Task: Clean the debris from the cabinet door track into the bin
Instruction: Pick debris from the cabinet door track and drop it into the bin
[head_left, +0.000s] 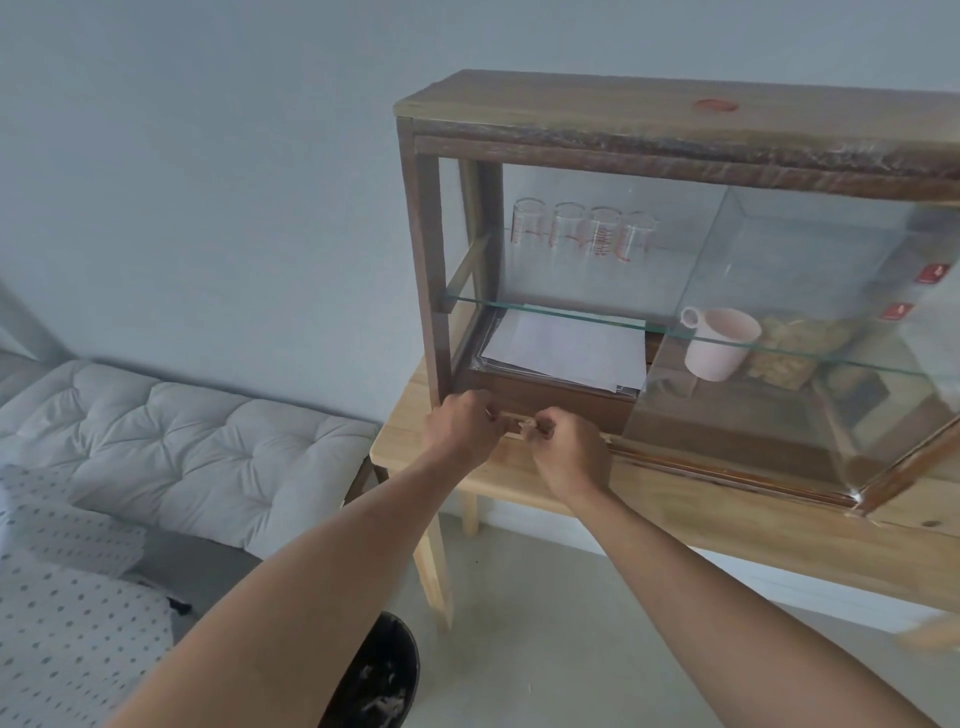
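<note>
A dark wooden cabinet with glass sides (426, 249) stands on a pale pine table (675, 519), set against a grey-blue wall; its sliding glass door (810, 332) sits pushed to the right, leaving the left half open. Along the bottom front edge runs the wooden door track (675, 465), and both hands meet at its left end; the left hand (460, 423) is curled, fingers bent down onto the track by the corner post; the right hand (569, 447) is curled too, thumb and fingertips pinched narrow around a small pale scrap of debris (524, 426) just above the track; whether the left hand holds anything I cannot tell, since its fingers hide the spot. The two hands are just beside each other, nearly touching.

Inside, a thin glass shelf (545, 310) carries four clear measuring glasses with red markings (582, 231); below it lies a stack of white paper sheets (566, 348) on a dark wooden box (545, 397); to the right stands a pale pink mug (719, 343), seen through the glass door, with a yellowish packet (789, 345) beside it.

On the floor beneath the left forearm sits a round black bin (382, 680), pale scraps already inside it; it lies well below and apart from the track. To the left is a tufted white cushion (171, 447) and a dotted fabric (67, 623).
</note>
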